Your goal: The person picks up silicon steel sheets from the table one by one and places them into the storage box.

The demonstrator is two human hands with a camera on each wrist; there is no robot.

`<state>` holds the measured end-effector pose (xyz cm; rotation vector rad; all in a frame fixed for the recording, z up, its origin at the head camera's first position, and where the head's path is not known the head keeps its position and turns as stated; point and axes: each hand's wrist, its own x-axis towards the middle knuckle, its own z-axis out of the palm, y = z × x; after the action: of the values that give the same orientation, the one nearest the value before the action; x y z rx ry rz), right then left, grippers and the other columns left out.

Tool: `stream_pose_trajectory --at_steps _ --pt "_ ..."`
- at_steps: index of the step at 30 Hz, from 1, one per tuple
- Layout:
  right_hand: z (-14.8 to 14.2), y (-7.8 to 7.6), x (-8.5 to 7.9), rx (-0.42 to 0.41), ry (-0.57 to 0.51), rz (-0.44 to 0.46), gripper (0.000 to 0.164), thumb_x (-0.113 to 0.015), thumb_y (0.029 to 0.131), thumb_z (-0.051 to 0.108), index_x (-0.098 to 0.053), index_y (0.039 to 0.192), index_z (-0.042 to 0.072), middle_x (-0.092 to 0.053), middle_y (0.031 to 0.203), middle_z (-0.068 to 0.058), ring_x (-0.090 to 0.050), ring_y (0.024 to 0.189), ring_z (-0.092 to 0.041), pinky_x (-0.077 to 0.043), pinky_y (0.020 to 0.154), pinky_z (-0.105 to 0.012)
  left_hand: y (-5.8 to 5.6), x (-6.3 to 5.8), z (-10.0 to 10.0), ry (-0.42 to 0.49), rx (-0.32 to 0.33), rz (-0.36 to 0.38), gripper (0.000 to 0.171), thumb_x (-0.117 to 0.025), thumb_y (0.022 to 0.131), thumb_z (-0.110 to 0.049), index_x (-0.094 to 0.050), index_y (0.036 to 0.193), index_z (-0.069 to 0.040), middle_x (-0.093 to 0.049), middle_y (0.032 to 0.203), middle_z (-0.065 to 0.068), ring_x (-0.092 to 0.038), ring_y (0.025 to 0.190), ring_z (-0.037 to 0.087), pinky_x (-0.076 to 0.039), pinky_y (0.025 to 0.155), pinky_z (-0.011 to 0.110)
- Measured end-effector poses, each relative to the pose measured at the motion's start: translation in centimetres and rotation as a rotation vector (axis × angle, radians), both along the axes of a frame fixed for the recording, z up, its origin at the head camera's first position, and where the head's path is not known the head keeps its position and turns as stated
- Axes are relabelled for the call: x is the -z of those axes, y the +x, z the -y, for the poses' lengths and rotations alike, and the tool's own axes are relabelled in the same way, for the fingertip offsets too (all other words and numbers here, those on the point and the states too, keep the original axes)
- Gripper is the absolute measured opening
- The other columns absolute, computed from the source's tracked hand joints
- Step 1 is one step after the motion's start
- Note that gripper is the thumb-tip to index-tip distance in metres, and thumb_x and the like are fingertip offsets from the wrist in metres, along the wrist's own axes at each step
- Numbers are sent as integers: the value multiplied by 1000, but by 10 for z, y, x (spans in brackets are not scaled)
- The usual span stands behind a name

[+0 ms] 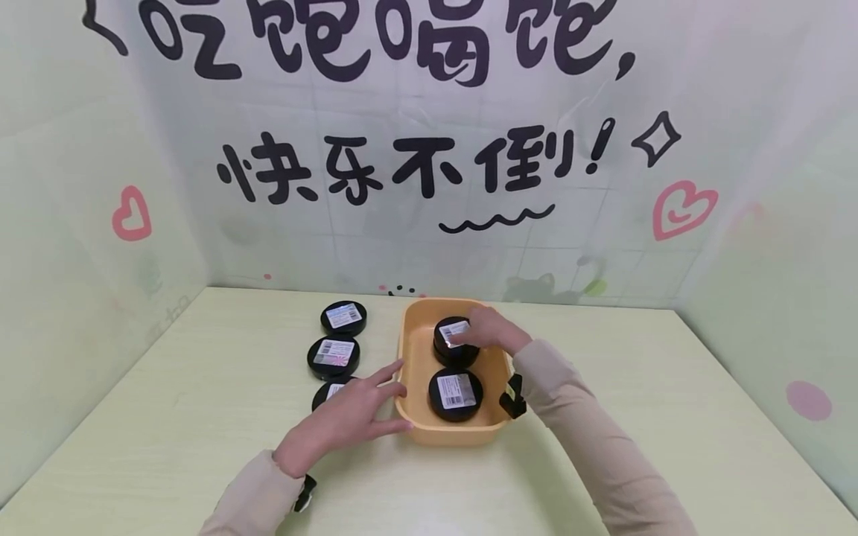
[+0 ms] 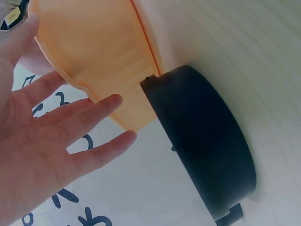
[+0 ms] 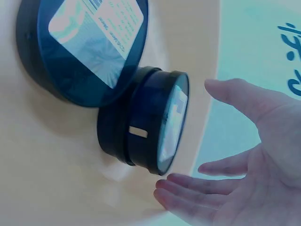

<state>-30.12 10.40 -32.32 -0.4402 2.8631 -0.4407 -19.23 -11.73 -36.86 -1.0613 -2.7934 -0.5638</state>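
Note:
An orange plastic bin (image 1: 421,372) holds flat, round black containers with white labels. One black container (image 1: 456,394) lies at its near end. Behind that, two are stacked, the upper labelled container (image 3: 174,127) on another black container (image 3: 115,125). My right hand (image 1: 496,329) is over the stack, with thumb and fingers spread around it; the right wrist view shows a gap between fingers and stack. My left hand (image 1: 348,417) is at the bin's left wall, fingers extended and touching its rim. Beneath the left hand a black container (image 2: 202,141) is partly hidden in the head view.
Left of the bin, a far black container (image 1: 344,317) and a middle black container (image 1: 334,356) lie in a column on the pale wooden table (image 1: 201,417). A printed cloth backdrop (image 1: 375,246) stands behind the table, with side panels left and right.

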Motion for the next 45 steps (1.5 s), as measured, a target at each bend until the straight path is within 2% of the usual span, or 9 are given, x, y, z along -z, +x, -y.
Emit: stream_pose_trajectory --at_steps 3,6,13,19,23,26,29,33,45 --pt "-7 5 -6 16 -14 -25 48 -63 81 30 -50 110 -6 -55 80 -10 -53 71 -20 -45 64 -29 0 0 0 -2 -3 0 44 -60 80 -45 -61 103 -7 -39 134 20 -49 55 8 -44 61 25" --pt "-15 8 -9 28 -1 -63 59 -62 82 29 -42 122 -9 -60 94 -18 -56 80 -24 -47 76 -35 1 0 0 -2 -6 0 44 -61 80 -45 -61 102 -7 -40 134 21 -49 56 9 -44 61 25" --pt "-34 25 -5 50 -66 -174 59 -61 82 25 -42 121 -15 -54 110 -29 -51 103 -38 -40 88 -44 1 -1 -1 -7 -16 5 43 -61 79 -45 -62 102 -8 -40 134 21 -53 60 11 -44 64 26" --pt "-45 37 16 65 -106 -199 62 -63 80 22 -38 121 -18 -55 103 -31 -54 94 -38 -45 81 -44 0 -3 -2 -13 -18 10 45 -59 80 -47 -61 103 -8 -39 135 20 -54 62 12 -45 65 28" --pt "-47 44 27 93 -164 -133 65 -62 82 20 -31 125 -18 -56 103 -32 -59 85 -31 -49 72 -39 0 -3 -2 -11 -18 13 46 -59 80 -47 -61 104 -8 -39 135 21 -54 62 12 -44 64 28" --pt "-47 48 34 100 -209 -120 64 -58 83 16 -27 128 -17 -57 98 -32 -60 75 -27 -50 63 -35 0 -2 -2 -8 -15 4 45 -60 80 -46 -61 103 -8 -39 134 21 -53 60 12 -44 63 26" --pt "-48 51 40 74 -234 -184 54 -55 83 7 -30 124 -16 -59 80 -27 -58 63 -25 -49 53 -32 0 -2 -1 -6 -12 -7 43 -61 79 -44 -62 102 -7 -40 134 21 -51 58 11 -43 62 25" --pt "-48 53 44 61 -246 -256 42 -52 80 -1 -36 116 -14 -53 62 -15 -55 52 -22 -44 44 -28 0 -2 -1 -6 -9 -12 43 -61 79 -44 -62 102 -7 -40 133 21 -51 59 11 -43 62 25" --pt "-45 56 48 60 -210 -325 37 -50 79 -4 -38 113 -15 -51 57 -14 -53 51 -23 -42 42 -29 0 -2 -1 -14 -9 -25 44 -60 79 -45 -62 102 -7 -41 133 20 -58 67 16 -45 65 27"
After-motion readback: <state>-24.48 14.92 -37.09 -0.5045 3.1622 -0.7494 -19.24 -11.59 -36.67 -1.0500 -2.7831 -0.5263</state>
